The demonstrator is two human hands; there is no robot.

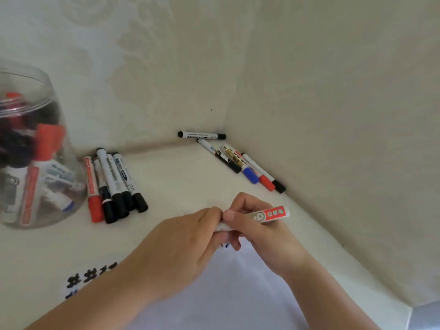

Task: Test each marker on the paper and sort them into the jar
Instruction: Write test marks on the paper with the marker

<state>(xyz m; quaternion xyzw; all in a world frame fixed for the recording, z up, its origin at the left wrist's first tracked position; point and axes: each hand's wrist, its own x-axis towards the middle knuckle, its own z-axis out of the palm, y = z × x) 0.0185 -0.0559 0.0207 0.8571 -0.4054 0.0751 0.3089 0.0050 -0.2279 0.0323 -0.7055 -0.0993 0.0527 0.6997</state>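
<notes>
Two hands on one marker: my right hand (pixel 257 225) is curled round the white barrel of a red-labelled marker pen (pixel 266 216), thumb on top, label end pointing right & slightly up. My left hand (pixel 190 244) is closed over the other end, fingers bunched round it. Can't tell if the cap's on or off, it's hidden in my fist. I reckon I'm either pulling the cap to test this one or pushing it back on.

The pen is held just above the top edge of the white sheet of paper (pixel 238 294), which has black scribbles (pixel 90 278) at its left side & a small blue mark (pixel 225 245) under my fingers.

Clear plastic jar (pixel 35 148) is well apart at far left, already part full w/ markers. Loose group of red & black markers (pixel 114 186) lies just beside it; another bunch (pixel 240 160) sits in the wall corner.

Next, prob: if uncapped, tip down to bare paper for a short stroke, recap firmly, then reach left to the jar.
</notes>
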